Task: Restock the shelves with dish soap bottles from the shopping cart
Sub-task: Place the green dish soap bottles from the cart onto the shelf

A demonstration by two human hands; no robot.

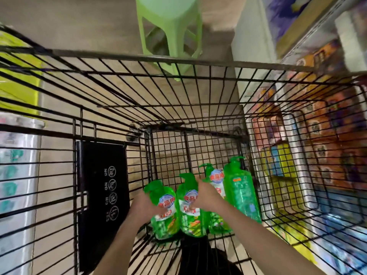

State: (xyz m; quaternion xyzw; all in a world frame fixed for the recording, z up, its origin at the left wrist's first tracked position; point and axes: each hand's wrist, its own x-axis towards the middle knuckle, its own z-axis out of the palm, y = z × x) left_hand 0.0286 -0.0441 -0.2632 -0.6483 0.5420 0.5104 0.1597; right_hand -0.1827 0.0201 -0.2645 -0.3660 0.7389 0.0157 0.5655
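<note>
Several green dish soap bottles with pump tops stand in a row at the bottom of the black wire shopping cart (198,64). My left hand (142,205) grips the leftmost bottle (163,211) from its left side. My right hand (205,195) reaches over the second bottle (189,213), fingers curled round its label. A third bottle (215,179) stands partly hidden behind my right hand. The fourth bottle (241,189), at the far right, stands free against the cart's right wall.
A green plastic stool (168,30) stands on the floor beyond the cart. Shelves with colourful packaged goods (321,124) run along the right. A black warning panel (103,187) hangs on the cart's left side. More goods sit at the left (17,76).
</note>
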